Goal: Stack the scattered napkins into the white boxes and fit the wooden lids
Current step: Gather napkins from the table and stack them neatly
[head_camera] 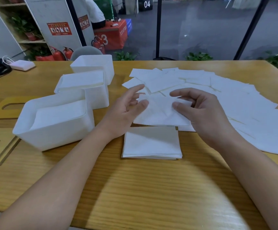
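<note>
forearms cropped, held napkin half-hidden

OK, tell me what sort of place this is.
Probably a large indoor hall with numbered work stations: the red box marked 3, a black sign marked 04, and fire extinguishers behind the wooden table.

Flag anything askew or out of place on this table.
The middle white box sits skewed, its corner overlapping the nearest white box. Loose napkins sprawl unevenly; wooden lids lie unfitted at left.
</note>
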The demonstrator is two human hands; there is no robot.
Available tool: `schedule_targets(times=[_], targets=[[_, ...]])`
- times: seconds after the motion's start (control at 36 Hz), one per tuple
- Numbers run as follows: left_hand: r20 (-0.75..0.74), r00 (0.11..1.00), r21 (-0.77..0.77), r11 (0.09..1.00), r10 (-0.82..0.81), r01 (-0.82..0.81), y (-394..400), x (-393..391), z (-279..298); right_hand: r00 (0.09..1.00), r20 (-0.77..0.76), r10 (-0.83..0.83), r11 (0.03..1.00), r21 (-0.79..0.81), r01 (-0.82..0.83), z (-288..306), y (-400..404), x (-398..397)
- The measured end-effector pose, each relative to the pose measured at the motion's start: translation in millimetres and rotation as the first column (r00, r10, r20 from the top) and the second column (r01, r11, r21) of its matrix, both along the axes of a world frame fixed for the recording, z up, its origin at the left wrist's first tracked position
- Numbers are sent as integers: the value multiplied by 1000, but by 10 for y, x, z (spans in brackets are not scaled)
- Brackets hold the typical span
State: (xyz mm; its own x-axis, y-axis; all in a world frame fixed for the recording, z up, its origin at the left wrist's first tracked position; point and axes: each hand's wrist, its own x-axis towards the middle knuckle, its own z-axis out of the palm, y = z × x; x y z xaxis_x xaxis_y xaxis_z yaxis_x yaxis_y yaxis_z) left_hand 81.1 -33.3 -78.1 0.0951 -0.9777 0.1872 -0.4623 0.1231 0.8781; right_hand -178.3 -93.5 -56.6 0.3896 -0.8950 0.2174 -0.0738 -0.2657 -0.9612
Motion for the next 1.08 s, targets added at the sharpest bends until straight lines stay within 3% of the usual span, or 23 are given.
schedule_targets(times=[0.08,0.14,0.25,0.39,0.53,0.64,0.75,0.92,1.08], targets=[[-208,977,-14,998,-55,53,17,-19,50,997,-4,79,997,22,-79,49,74,12],[-262,961,-30,996,-93,88,47,-22,99,994,-10,104,994,39,-104,57,97,25],[-169,973,27,986,-156,162,86,66,162,980,-145,134,990,58,-127,51,44,-19],[24,972,172,958,-236,228,128,117,188,895,-373,243,969,56,-240,-25,5,-49],[164,951,228,948,-260,220,124,124,135,822,-559,107,970,-124,-210,-128,10,-22],[248,939,209,960,-239,189,111,138,129,810,-577,-105,954,-289,-82,-145,-22,-6],[325,939,99,991,-117,89,70,120,73,678,-680,-278,896,-439,-73,-224,-109,17],[376,926,60,998,-25,3,28,37,-24,531,-816,-229,919,-361,-158,-456,-242,33],[375,927,17,1000,8,-15,-33,72,-86,586,-794,-163,902,-360,-237,-464,-238,50]])
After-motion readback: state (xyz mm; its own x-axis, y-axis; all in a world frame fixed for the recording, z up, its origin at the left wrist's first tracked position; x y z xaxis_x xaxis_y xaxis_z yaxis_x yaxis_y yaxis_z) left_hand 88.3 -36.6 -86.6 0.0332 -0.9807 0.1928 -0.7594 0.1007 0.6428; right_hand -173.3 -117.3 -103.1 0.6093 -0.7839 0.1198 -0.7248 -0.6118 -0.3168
